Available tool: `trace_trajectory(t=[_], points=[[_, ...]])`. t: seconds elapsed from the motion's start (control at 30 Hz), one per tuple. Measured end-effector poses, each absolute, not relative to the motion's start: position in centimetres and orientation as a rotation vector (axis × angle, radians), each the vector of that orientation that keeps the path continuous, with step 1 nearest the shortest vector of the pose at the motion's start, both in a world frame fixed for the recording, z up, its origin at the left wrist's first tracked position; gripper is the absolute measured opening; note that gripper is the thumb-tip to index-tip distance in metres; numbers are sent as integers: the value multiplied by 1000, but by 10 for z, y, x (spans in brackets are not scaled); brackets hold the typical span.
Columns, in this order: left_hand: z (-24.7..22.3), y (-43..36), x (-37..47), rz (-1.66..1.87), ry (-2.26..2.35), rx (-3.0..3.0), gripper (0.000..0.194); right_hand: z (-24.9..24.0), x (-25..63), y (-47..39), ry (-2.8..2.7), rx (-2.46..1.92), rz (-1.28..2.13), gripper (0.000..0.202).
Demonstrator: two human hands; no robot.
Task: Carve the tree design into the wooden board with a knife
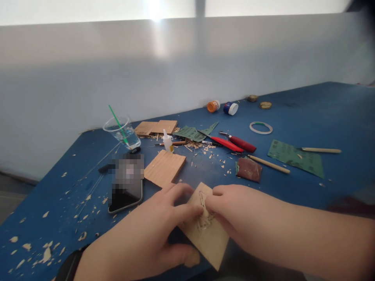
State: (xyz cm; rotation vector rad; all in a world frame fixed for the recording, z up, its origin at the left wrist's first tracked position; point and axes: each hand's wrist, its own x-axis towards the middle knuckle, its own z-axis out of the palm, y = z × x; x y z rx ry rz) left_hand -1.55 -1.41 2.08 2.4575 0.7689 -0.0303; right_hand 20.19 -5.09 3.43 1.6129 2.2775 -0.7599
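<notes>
A small light wooden board (212,244) lies at a slant before me, with dark lines of a carved or drawn pattern (203,224) on its face. My left hand (166,222) steadies the board from the left, one fingertip pressed on it near the pattern and the thumb by its lower left edge. On the pattern's right side, my right hand (231,207) is closed in a pinch, its fingertips down at the board. Whatever those fingers hold is hidden by the hand.
Beyond the hands are a phone (127,195), a wooden block (165,168), a glue bottle (168,142), a cup with a green straw (124,134), a red knife (227,143), carving tools (269,164) and green sandpaper (295,156). Wood chips (47,253) litter the blue table (322,117).
</notes>
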Motion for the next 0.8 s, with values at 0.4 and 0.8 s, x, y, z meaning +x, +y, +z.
trace_trajectory(t=[0.4,0.8], points=[[11,-16,-12,-32,849,2417,43,33,252,-67,2214,1874,-648,31],[16,-22,-12,-126,935,2403,44,47,240,-33,2129,1833,-928,39]])
